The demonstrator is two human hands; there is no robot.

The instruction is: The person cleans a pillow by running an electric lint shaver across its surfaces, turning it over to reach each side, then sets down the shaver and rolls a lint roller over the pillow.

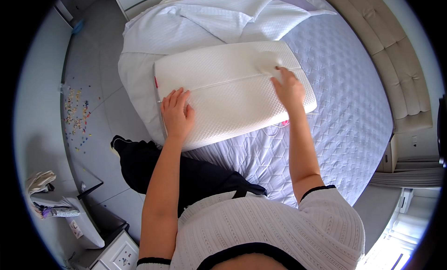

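Note:
A white, textured pillow with a seam along its length lies on the bed. My left hand rests on the pillow's left end, fingers apart and holding nothing. Toward the right end, my right hand touches the cover near the seam, its fingers partly bent, with a dent in the surface by the fingertips. Whether those fingers pinch any fabric is too small to tell. A small pink item and a thin white cord show at the pillow's front edge, below my right hand.
The bed has a grey quilted cover and a rumpled white sheet at the back. A padded headboard stands at the right. Small colourful pieces are scattered on the floor at the left. A white cabinet is at lower left.

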